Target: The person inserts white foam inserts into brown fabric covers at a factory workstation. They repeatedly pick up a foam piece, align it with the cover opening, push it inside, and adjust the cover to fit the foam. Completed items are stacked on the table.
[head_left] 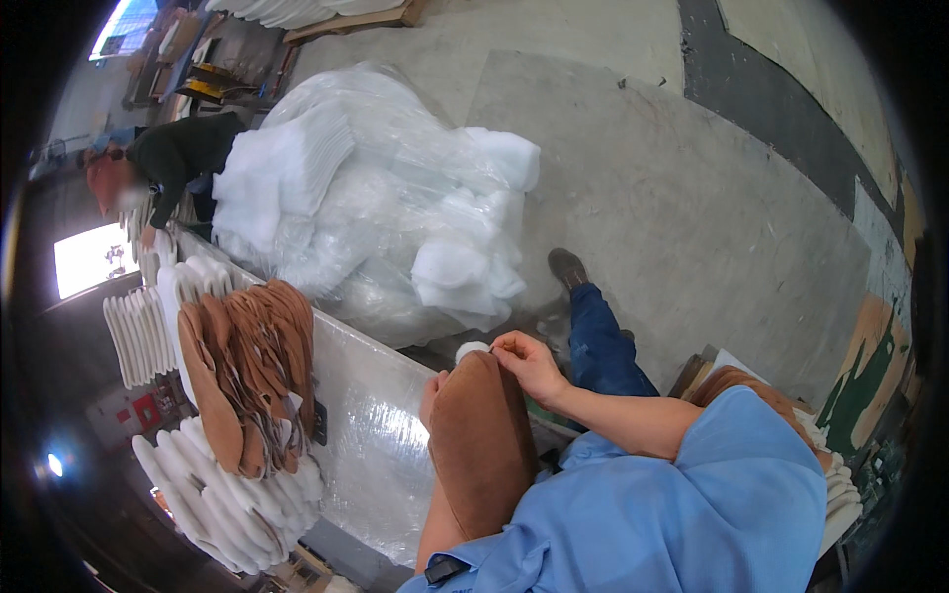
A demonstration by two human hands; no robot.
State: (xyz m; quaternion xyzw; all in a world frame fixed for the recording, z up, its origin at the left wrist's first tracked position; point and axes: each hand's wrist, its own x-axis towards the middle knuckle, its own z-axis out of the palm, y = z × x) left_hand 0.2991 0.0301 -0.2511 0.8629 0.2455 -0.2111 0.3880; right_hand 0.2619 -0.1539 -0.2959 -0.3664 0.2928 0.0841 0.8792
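A long brown fabric cover (476,445) stands in front of my body, its lower end against my blue shirt. White padding (473,350) shows at its far end. My left hand (432,397) is closed on the cover's left side near that end, most of its fingers hidden behind the fabric. At the far right corner my right hand (531,366) pinches the cover's edge beside the white padding, thumb and fingertips together. The cover hides part of my left forearm.
A plastic-wrapped table (371,435) lies to my left, with a pile of brown covers (247,366) and white padded pieces (208,484). Beyond it sits a large plastic-wrapped heap of white wadding (376,198). Another person (183,158) bends over the table's far end. More brown pieces (736,382) are stacked at right.
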